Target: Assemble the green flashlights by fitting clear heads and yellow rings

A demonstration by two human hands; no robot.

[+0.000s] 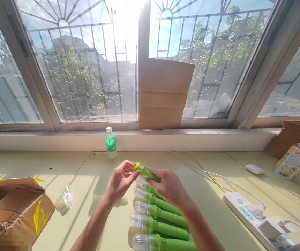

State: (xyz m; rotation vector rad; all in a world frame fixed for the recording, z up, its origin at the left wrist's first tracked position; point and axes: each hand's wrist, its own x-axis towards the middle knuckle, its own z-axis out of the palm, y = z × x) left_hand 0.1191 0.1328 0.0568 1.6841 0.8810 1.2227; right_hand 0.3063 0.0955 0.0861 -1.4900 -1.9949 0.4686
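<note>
My right hand (pixel 169 184) grips a green flashlight-like handle (pixel 151 175), held tilted above the table. At its upper left end is a yellow ring (pixel 136 166). My left hand (pixel 122 179) has its thumb and fingers closed about that ringed end; their exact contact is partly hidden. No clear cap shows on this handle. Below my hands lie several similar green handles (pixel 168 228) in a column, each with a clear ribbed cap (pixel 141 221) pointing left. A loose clear cap (pixel 67 196) stands apart on the left. Something whitish (pixel 124 199) lies beneath my left hand, partly covered.
An open cardboard box (pixel 41 212) occupies the left edge. A green-labelled bottle (pixel 111 143) stands by the windowsill. On the right are a power strip (pixel 240 205) with plugs and cables, a small white device (pixel 254 169) and a large plastic container (pixel 293 162). Cardboard (pixel 165 94) leans against the window.
</note>
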